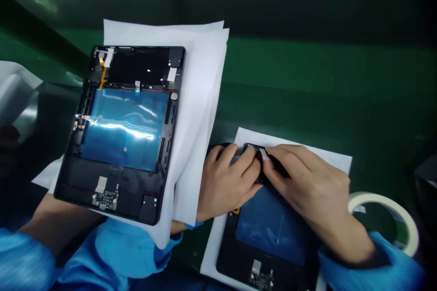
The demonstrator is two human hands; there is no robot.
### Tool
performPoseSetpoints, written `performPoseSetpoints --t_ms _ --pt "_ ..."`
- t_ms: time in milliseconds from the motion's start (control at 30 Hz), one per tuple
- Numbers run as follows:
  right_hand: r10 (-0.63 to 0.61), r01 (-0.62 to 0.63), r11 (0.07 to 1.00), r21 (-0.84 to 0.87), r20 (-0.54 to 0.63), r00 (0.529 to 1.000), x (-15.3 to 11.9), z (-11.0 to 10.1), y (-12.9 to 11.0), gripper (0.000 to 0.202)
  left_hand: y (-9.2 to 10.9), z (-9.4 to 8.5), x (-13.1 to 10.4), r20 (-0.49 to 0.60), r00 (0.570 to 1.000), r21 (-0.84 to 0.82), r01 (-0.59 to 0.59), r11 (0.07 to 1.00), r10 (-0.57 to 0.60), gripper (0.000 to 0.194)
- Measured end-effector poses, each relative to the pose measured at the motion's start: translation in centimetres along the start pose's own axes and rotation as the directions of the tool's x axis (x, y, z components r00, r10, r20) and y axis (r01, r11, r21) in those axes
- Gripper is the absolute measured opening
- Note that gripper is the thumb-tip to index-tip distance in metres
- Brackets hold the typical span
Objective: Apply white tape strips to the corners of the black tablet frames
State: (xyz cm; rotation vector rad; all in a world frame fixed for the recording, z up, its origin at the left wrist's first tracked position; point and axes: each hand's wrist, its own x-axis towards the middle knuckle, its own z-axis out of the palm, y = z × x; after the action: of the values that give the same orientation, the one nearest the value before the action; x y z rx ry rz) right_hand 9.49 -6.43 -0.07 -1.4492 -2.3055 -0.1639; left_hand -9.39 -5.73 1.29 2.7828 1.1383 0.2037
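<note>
My left hand (230,181) has its fingers curled onto the top part of an opened black tablet (235,261), which lies tilted on white paper (213,248) at lower right. Close beside it, my right hand (307,177) pinches a small whitish strip (263,153) at the tablet's top edge. Both hands hide much of that end. A blue film-covered panel (273,227) fills the tablet's middle. Further left, a second opened tablet (126,182) with white sheets under it (201,77) is above my left forearm.
A roll of cream tape (408,223) lies to the right of my right wrist. Another person's forearm (61,220), blue-sleeved, reaches under the second tablet, its hand hidden. The work surface (307,82) is green. A pale wrapped item (13,86) is at the left edge.
</note>
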Motion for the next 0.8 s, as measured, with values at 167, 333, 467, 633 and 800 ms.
performPoseSetpoints --t_ms 167,333,467,633,800 --pt "-0.012 0.012 1.000 -0.008 0.014 1.000 -0.17 0.08 -0.02 0.011 0.01 0.09 0.00 -0.003 1.000 -0.025 0.001 1.000 -0.001 0.040" --pt "-0.002 0.004 0.999 -0.032 0.060 0.998 -0.26 0.13 -0.21 0.012 0.18 0.07 0.05 0.009 1.000 -0.027 0.007 1.000 -0.006 0.037" --pt "-0.011 0.014 0.999 -0.042 0.067 0.998 -0.26 0.03 -0.19 0.014 0.24 0.16 0.02 -0.001 1.000 -0.028 0.015 0.999 -0.015 0.036" --pt "0.002 -0.002 0.996 0.086 0.002 1.000 -0.15 -0.20 0.07 0.011 0.27 0.14 0.00 -0.009 1.000 -0.021 0.019 1.000 -0.019 0.036" --pt "0.014 -0.010 0.994 0.105 -0.043 0.999 -0.24 -0.17 0.15 0.012 0.31 -0.10 0.00 0.004 1.000 -0.015 0.019 1.000 -0.019 0.034"
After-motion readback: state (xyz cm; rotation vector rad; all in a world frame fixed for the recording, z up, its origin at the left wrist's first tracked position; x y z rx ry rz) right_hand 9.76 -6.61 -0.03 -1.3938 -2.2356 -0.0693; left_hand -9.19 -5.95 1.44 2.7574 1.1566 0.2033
